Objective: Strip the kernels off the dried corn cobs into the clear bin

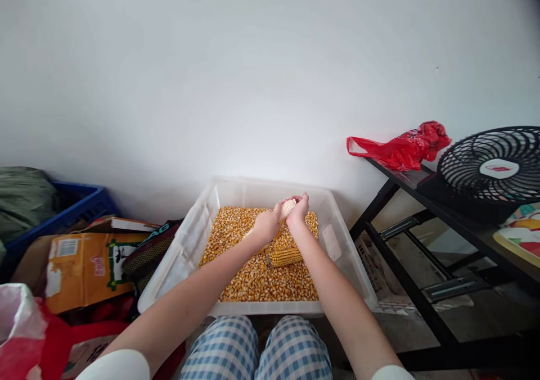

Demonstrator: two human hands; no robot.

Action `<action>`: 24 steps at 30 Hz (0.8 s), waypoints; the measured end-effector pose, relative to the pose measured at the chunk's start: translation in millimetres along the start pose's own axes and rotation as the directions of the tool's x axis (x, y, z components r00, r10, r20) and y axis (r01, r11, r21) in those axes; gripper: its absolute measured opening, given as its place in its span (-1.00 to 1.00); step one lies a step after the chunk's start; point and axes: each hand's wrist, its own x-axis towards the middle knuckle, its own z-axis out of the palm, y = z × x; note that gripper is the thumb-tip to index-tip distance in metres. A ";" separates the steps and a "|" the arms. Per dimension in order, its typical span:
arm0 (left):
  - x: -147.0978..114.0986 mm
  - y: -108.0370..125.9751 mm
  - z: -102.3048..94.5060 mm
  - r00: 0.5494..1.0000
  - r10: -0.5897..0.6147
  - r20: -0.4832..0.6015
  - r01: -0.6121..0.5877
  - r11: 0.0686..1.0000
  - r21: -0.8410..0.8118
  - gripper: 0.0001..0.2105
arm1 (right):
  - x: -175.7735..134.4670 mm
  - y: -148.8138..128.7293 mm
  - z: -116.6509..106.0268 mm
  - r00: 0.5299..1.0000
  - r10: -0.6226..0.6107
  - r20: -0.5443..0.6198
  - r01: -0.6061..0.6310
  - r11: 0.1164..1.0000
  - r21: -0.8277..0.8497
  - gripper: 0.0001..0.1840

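Over the far part of a clear plastic bin, both my hands are closed around a corn cob (288, 208). Its visible surface is pale and stripped of kernels. My left hand (267, 225) grips it from the left, thumb up against it. My right hand (298, 209) wraps its right end, with some fingers hidden. Loose yellow corn kernels (240, 273) cover the bottom of the bin (352, 267). Below my hands, a full ear of corn (285, 257) lies on the kernels, partly behind my right forearm. A narrow pale piece (248, 234) shows beside my left wrist.
A black table (426, 194) on the right carries a red plastic bag (405, 149) and a black fan (493, 166). On the left are an orange cardboard box (84, 267), a mesh bag (147, 256) and a blue crate (80, 200). A white wall (253, 76) rises behind the bin.
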 end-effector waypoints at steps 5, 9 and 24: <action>1.5 2.1 4.9 0.998 -0.025 0.062 0.047 0.926 -0.375 -0.68 | 4.0 2.2 -4.3 0.971 -0.222 -0.092 0.194 0.950 -0.244 -0.48; 4.6 -10.4 -7.3 0.966 0.091 0.241 0.157 0.533 -0.832 -0.53 | 9.2 -0.9 -6.4 0.993 -0.112 0.021 0.114 0.983 -0.147 -0.46; 12.8 -43.5 -22.8 0.885 0.242 0.397 0.368 0.158 -0.916 -0.71 | -22.1 -35.4 -2.5 0.772 -0.139 0.620 0.468 0.784 -0.408 -0.67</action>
